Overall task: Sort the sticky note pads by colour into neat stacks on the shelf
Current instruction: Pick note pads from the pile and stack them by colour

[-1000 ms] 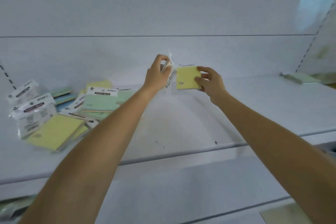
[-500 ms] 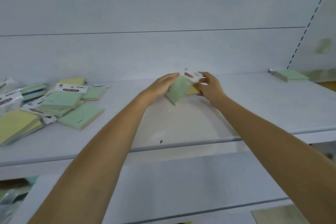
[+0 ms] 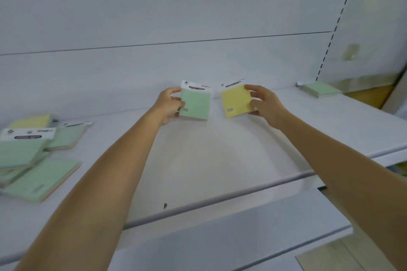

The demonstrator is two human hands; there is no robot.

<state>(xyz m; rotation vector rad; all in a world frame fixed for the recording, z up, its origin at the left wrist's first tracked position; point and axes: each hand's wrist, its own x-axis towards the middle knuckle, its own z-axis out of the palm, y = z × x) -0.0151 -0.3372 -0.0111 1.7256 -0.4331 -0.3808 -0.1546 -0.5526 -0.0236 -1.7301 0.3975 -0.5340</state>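
My left hand grips a green sticky note pad by its left edge, its white header card pointing up. My right hand holds a yellow sticky note pad by its right edge. Both pads are side by side, a small gap between them, just above the back of the white shelf. A loose pile of green pads with a yellow pad behind it lies at the shelf's left. One green pad rests at the far right of the shelf.
The shelf's front rail runs across below my forearms. A white back panel rises behind the shelf. A slotted upright stands at the right. A lower shelf lies beneath.
The two pads, held together half a second ago, are now apart, green in my left hand and yellow in my right. The view has shifted right, so the left pile sits nearer the edge.
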